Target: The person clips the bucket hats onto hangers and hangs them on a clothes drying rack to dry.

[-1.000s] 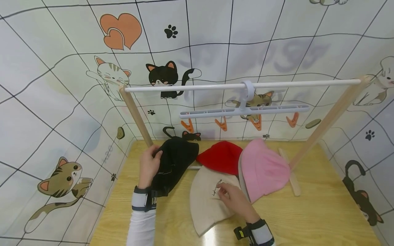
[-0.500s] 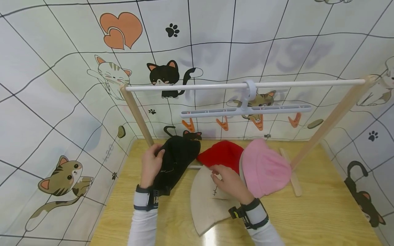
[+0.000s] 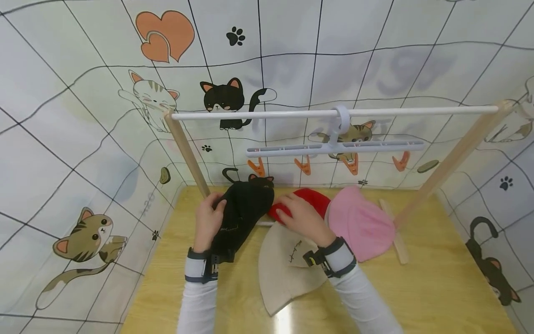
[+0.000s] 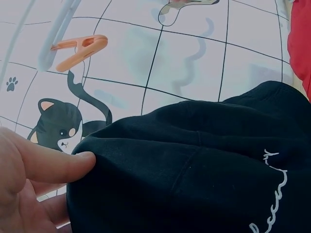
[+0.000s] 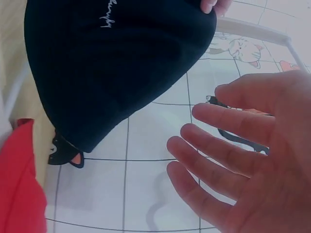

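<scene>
A black bucket hat with white stitched script is pinched at its left edge by my left hand. In the left wrist view the thumb lies over the black cloth, the other fingers behind it. My right hand is apart from the black hat, over the red hat in the head view. The right wrist view shows its fingers spread and holding nothing, facing the black hat. A beige hat with dark script lies below the red one, and a pink hat to the right.
A rack with a white bar and wooden posts stands at the back of the wooden table. From the bar hangs a pale hanger with several orange clips. Cat-print walls enclose the table.
My right hand has moved up and left from over the beige hat toward the black hat. My left hand keeps its pinch on the black hat, having shifted slightly right and up.
</scene>
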Motion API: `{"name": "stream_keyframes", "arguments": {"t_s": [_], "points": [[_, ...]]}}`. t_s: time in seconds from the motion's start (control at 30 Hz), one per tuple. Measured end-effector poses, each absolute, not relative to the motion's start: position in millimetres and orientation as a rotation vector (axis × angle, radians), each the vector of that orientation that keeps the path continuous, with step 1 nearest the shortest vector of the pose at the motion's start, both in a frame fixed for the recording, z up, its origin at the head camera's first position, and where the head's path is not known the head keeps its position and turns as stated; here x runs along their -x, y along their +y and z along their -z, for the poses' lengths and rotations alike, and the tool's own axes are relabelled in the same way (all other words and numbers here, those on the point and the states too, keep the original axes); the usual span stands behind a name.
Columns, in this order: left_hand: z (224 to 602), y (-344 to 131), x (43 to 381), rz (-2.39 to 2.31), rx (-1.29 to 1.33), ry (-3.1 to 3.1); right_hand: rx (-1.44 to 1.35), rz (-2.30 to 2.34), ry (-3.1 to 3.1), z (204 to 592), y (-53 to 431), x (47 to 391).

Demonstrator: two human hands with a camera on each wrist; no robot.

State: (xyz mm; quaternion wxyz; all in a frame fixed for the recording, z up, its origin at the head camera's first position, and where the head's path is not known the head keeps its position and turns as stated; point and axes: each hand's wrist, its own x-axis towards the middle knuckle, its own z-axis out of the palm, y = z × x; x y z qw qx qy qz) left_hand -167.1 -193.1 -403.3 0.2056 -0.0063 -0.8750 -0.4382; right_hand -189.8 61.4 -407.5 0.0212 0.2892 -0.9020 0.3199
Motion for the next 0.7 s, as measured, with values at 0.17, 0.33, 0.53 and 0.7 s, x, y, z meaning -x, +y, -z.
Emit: {"name": "stream_keyframes", "arguments": {"t_s": [0.17, 0.33, 0.53, 0.7], "points": [[398.7, -192.7, 167.8, 1.205, 0.009, -2.445, -0.949, -0.978, -2.753, 391.4, 56.3, 203.7], [395.6, -190.6, 167.5, 1.210, 0.022, -2.453, -0.941, -1.101, -2.697, 375.8, 52.6, 216.4], [395.8, -188.8, 168.1, 1.195, 0.028, -2.450, -0.915, -1.367, -2.564, 366.7, 41.0, 234.6], [398.8, -187.7, 167.7, 1.168, 0.044, -2.453, -0.870, -1.678, -2.484, 367.7, 32.2, 246.0]]}}
